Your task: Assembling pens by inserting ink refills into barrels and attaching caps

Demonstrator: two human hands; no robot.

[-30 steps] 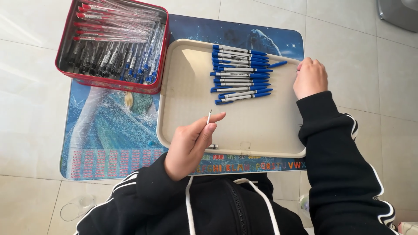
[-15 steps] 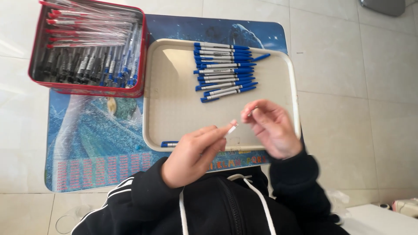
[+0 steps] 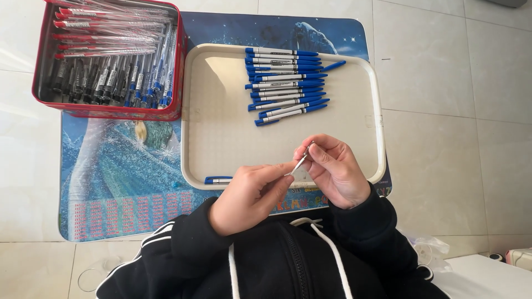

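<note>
Head view: both hands meet over the near edge of the cream tray, which lies on a blue printed mat on the tiled floor. The left hand and the right hand hold a thin pen refill between them. The left fingers pinch its lower end; the right fingers are pressed together on its upper tip. The refill is tilted and sits above the tray, not touching it.

A blue pen part lies at the near left edge of the tray, beside the left hand. A row of assembled blue pens lies at the far side of the tray, well apart from the hands. A red tin, filled with red, black and blue pens, stands left of the tray.

Step in hand, as judged: fitting or adjusting a small piece on the refill tip. Whether a spring is present cannot be told.
</note>
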